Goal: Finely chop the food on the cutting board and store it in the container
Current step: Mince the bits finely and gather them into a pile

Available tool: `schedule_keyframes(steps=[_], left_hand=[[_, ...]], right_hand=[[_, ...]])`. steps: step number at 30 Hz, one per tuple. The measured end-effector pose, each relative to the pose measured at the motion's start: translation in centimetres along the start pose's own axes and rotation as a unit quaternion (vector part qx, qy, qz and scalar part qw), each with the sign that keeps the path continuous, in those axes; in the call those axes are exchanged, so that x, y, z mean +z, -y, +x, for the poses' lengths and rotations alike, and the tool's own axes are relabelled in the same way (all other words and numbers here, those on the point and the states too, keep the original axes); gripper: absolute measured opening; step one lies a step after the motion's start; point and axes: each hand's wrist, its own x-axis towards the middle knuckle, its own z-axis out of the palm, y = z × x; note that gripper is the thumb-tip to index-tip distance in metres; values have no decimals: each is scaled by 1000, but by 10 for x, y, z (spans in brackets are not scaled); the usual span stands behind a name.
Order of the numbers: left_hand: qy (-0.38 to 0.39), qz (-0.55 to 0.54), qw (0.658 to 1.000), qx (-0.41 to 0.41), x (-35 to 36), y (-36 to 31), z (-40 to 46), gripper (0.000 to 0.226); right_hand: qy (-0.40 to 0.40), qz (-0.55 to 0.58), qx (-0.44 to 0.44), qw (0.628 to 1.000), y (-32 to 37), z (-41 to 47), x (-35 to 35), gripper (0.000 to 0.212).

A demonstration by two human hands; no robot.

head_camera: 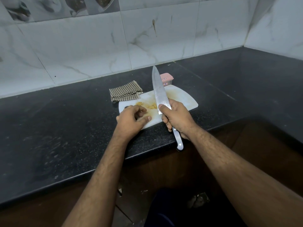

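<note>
Nearest the person, the right hand [176, 118] is wrapped in a closed fist around the steel-riveted handle of a large chef's knife with a long grey blade [158, 89]. The thumb presses on the heel of the blade, and the handle's butt sticks out below the wrist, past the tabletop's front edge. The blade is lifted off the board and points up and away from the hand, its tip crossing in front of the container.

Just left of it, the left hand [131, 119] rests on the near left part of the white plastic cutting board with rounded corners [185, 99]. Its fingers are loosely curled with the thumb stretched out toward the right hand, and it grips nothing.

Just beyond the left hand's fingertips, between the two hands, lie the small yellowish chopped food pieces [148, 105] in a loose scatter on the board, whose surface shows yellow stains beyond the right hand.

The board lies on the black speckled stone tabletop [65, 128]. Beyond the left hand, a folded brown-and-white checked cloth [125, 91] touches the board's far left edge. Beyond the right hand, just behind the board, stands a small clear plastic container with a pink lid [167, 79], its lid on.
</note>
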Motion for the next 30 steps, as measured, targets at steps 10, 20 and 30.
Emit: schedule_keyframes(steps=[10, 20, 30], left_hand=[[-1, 30, 1000, -2, -1, -3, 0, 7], [-9, 0, 1000, -21, 0, 0, 4, 7], [-4, 8, 1000, -19, 0, -1, 5, 22]], right_hand=[[8, -86, -10, 996, 3, -3, 2, 11], [65, -479, -63, 873, 29, -4, -10, 24], [82, -597, -44, 797, 35, -8, -7, 21]])
